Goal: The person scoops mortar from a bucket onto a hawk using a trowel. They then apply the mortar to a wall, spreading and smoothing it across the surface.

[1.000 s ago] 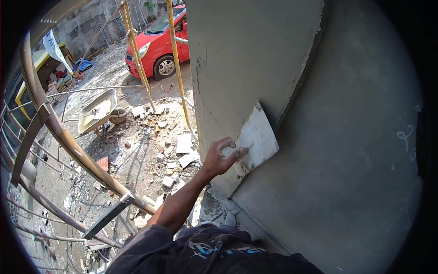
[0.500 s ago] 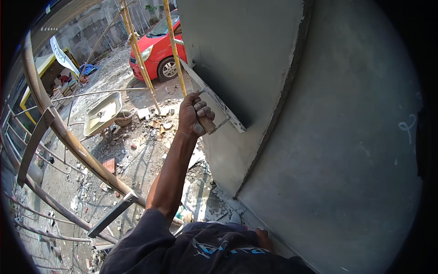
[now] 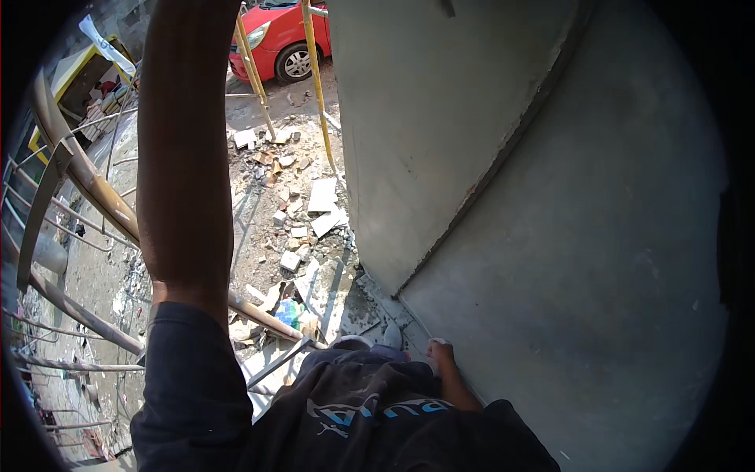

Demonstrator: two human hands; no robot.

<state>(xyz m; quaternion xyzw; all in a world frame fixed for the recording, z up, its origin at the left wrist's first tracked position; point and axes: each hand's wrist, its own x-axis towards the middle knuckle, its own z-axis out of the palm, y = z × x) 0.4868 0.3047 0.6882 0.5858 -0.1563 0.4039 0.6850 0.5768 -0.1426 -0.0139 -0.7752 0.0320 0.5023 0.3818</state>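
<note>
My left forearm point(image 3: 186, 157) rises steeply past the upper edge, so my left hand and whatever it holds are out of sight. Beside that arm stands a grey plastered wall panel point(image 3: 425, 118) with a rough raised edge point(image 3: 503, 149). A broad smooth grey wall point(image 3: 582, 228) meets it on the right. A small dark shape point(image 3: 447, 8) shows against the panel at the top; I cannot tell what it is. My right hand point(image 3: 438, 350) hangs low by my waist, close to the wall's foot. Its fingers look curled in, and what they hold is too small to make out.
Scaffold poles point(image 3: 106, 193) bend across the left side, with thinner yellow poles point(image 3: 314, 86) farther off. Broken tiles and rubble point(image 3: 322, 197) litter the ground below. A red car point(image 3: 287, 39) is parked beyond. Near my feet is a round pale rim point(image 3: 351, 343), perhaps a bucket's.
My left hand, earlier gripping a plastering trowel by its handle against the panel, has swung up out of view with the arm. My right hand has come into fuller view.
</note>
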